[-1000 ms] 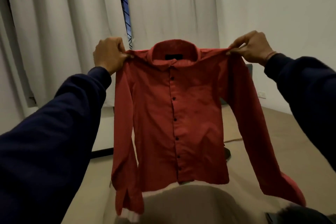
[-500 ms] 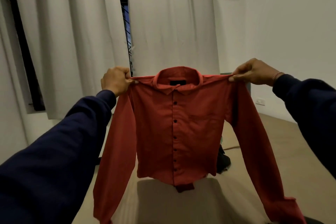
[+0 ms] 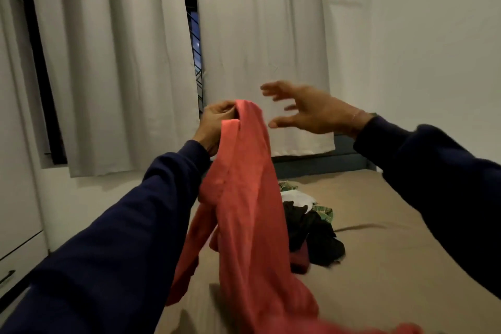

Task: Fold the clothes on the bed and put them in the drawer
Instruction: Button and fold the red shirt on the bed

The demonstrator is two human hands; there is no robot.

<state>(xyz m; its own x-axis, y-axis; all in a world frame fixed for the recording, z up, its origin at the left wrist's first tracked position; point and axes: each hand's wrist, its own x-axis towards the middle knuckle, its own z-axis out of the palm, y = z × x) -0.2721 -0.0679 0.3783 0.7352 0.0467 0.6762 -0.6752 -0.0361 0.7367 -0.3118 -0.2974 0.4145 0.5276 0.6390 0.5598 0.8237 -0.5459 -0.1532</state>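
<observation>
Clothes are what this job is about, and one red shirt [image 3: 244, 198] is up in the air right now. Far on the left there is a white cupboard with a drawer [image 3: 16, 266] low down, and it looks closed. Next come the pale curtains [image 3: 122, 62] over the window. Then comes the left hand [image 3: 217, 123]. Its fingers are curled tight around the top of the red shirt, up near the collar, and the shirt hangs down from it in a long bunch. The bottom of the shirt reaches the bed [image 3: 379, 266] close to the camera. Just to the right, the right hand [image 3: 311, 111] is in the air with its fingers spread wide, and it holds nothing. It is near the shirt but not touching it. Behind the shirt, a small pile of other clothes [image 3: 314, 225] lies on the bed, dark ones with some white and green. I think the folding of this shirt is only starting. Next, the right hand needs to catch the loose side of the shirt, so it can be laid flat on the bed and folded.
</observation>
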